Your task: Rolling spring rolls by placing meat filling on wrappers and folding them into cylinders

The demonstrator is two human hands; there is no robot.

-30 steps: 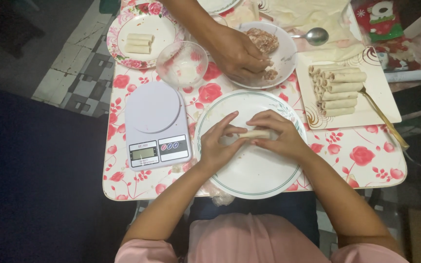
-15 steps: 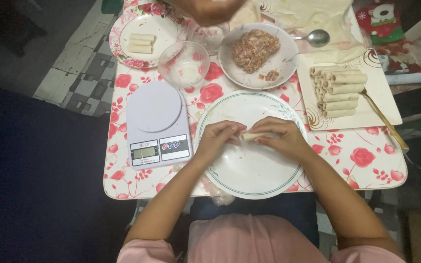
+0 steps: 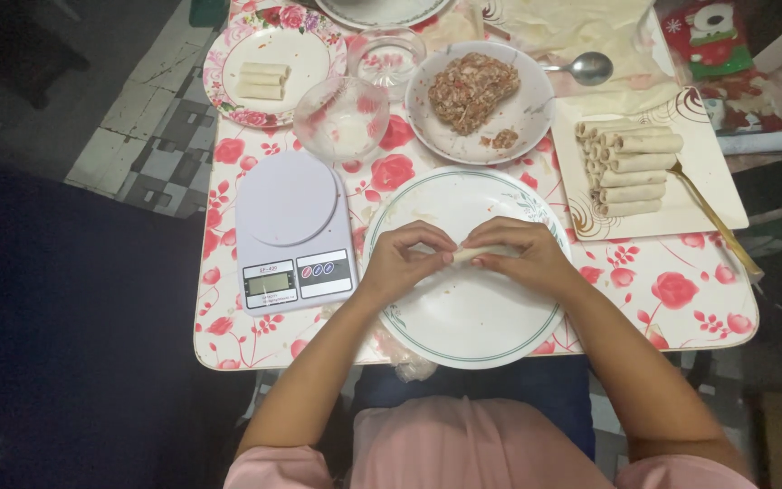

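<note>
Wrapper roll [image 3: 474,255], both hands [image 3: 400,265] pinching, over plate [image 3: 463,317]

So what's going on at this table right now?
A person is pinching a small pale wrapper roll between the left hand and right hand, over a large white plate. Finished rolls lie stacked on a rectangular tray. A bowl of minced filling sits behind the plate, and a kitchen scale to its left.
</note>
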